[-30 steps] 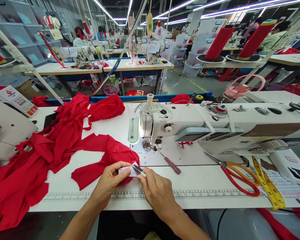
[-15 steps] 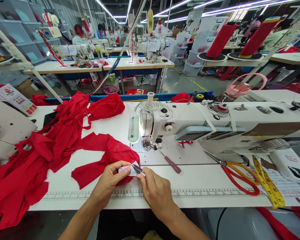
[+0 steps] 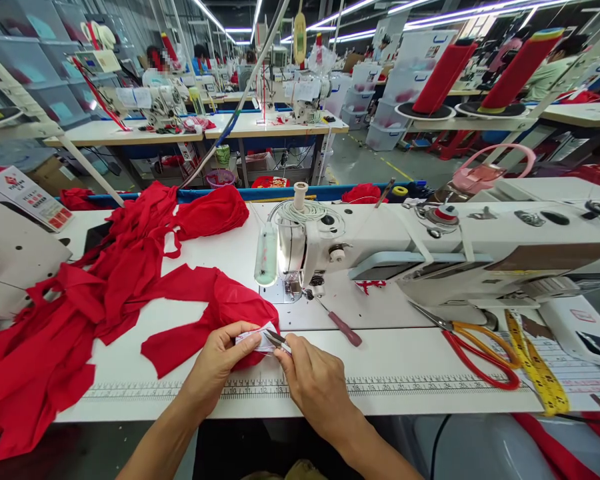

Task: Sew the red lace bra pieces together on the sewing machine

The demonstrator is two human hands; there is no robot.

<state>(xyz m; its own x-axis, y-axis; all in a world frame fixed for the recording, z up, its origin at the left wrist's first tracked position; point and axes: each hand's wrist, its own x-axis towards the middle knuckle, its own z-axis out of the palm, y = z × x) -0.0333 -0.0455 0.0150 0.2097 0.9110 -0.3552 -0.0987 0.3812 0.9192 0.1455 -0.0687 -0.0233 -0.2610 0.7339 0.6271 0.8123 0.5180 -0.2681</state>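
Near the middle of the table's (image 3: 420,360) front edge, I have the left hand (image 3: 215,360) pinching a white label (image 3: 266,346) between thumb and fingers. From the other side, the right hand (image 3: 317,383) is curled around a pair of snips (image 3: 279,341), hiding most of the handles; the dark tips are over the label, though from my end I can't tell if they touch it. Red cloth (image 3: 243,300) lies around and behind the label, and more is heaped toward the table's left edge, partly hanging over the front. I see a printed ruler (image 3: 405,385) running along the front edge. Beyond the hands sits a white sewing machine (image 3: 370,230), with a screwdriver (image 3: 344,328) lying before it. Toward the right front corner I make out scissors (image 3: 450,327) with orange and red handles, then a yellow tape measure (image 3: 535,370).
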